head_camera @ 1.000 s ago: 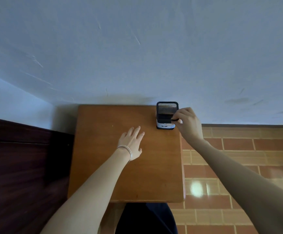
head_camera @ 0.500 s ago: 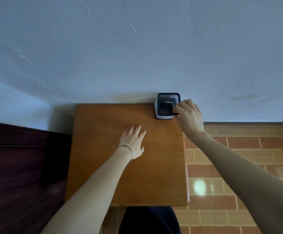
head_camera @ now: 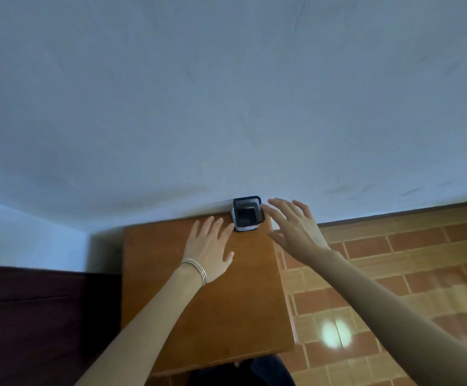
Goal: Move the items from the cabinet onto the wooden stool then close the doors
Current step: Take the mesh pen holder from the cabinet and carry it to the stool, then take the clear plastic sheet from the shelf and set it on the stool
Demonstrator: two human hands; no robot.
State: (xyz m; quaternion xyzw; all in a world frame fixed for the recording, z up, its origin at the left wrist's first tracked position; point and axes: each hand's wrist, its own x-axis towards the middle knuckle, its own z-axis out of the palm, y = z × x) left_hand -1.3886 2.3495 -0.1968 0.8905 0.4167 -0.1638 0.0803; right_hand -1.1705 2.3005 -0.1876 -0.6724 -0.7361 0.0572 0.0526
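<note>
A black mesh holder (head_camera: 247, 214) with a white base stands upright at the far right corner of the wooden stool (head_camera: 207, 310), against the wall. My right hand (head_camera: 293, 227) hovers just right of the holder with fingers spread, holding nothing. My left hand (head_camera: 210, 247), bangles on the wrist, lies flat over the stool top with straight fingers, its fingertips close to the holder's left side. No cabinet is in view.
A pale blue wall (head_camera: 226, 93) rises right behind the stool. A dark wooden surface (head_camera: 40, 316) borders the stool on the left. Brown tiled floor (head_camera: 394, 274) stretches to the right. Dark clothing (head_camera: 243, 371) shows at the stool's near edge.
My right hand has let go of the mesh holder and opened beside it. My left hand has slid forward toward the holder. The view has tilted upward.
</note>
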